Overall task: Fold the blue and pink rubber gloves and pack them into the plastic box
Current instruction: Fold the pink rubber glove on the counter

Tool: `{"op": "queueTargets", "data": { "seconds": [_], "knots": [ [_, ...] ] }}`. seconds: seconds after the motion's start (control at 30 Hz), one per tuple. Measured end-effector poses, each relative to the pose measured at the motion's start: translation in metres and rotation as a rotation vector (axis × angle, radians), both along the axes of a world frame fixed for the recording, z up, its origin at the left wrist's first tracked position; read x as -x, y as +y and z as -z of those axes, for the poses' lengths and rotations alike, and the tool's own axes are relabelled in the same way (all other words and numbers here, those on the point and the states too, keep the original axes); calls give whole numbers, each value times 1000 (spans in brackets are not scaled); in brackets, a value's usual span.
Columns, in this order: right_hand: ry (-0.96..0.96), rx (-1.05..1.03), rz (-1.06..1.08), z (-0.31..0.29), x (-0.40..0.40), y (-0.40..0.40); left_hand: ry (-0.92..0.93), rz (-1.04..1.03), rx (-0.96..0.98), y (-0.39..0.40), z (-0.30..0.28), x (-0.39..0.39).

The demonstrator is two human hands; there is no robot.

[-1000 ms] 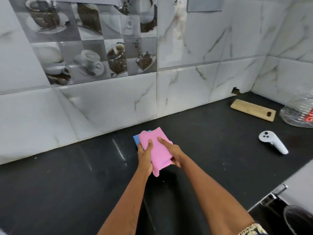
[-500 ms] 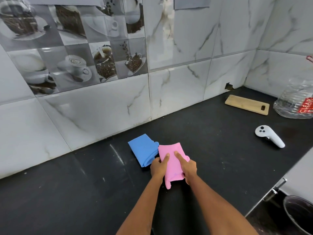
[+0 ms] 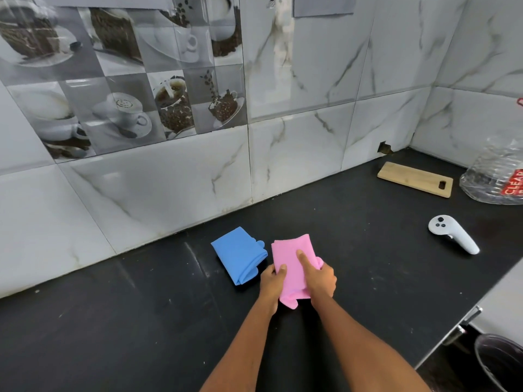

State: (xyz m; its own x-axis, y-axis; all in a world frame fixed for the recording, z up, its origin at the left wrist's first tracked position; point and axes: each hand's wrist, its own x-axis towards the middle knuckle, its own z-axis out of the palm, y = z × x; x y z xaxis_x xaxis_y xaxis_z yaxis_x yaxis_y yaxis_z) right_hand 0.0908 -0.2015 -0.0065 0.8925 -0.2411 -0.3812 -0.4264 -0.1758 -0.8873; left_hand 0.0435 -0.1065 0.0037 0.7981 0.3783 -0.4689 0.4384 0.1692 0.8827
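A folded pink rubber glove (image 3: 291,258) lies on the black counter (image 3: 113,321) in the middle of the view. My left hand (image 3: 271,281) grips its left edge, thumb on top. My right hand (image 3: 318,278) holds its right edge, with the index finger stretched out and pressing on the top face. A folded blue rubber glove (image 3: 239,257) lies flat just to the left of the pink one, untouched. No plastic box is in view.
A white controller (image 3: 452,236) lies on the counter to the right. Behind it are a wooden cutting board (image 3: 414,179) and a clear plastic bottle (image 3: 495,176) at the right edge. The tiled wall runs along the back. A dark bucket (image 3: 501,363) stands beyond the counter's right edge.
The pink glove was held over the blue one a second ago; both hands have brought it down and right onto the counter, uncovering the blue glove. Since half a second ago little has moved.
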Motion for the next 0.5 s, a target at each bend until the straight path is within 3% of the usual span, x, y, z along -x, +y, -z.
{"op": "queueTargets", "data": {
  "seconds": [0.13, 0.27, 0.4, 0.5],
  "knots": [
    [123, 191, -69, 3, 9, 18, 191, -24, -397, 10, 1, 0],
    [89, 653, -48, -1, 13, 34, 332, 55, -781, 9, -8, 2],
    [-239, 947, -12, 4, 12, 25, 222, 102, -1005, 9, -7, 5],
    [-452, 1120, -224, 5, 5, 22, 78, 173, -1225, 11, -1, 3]
  ]
}}
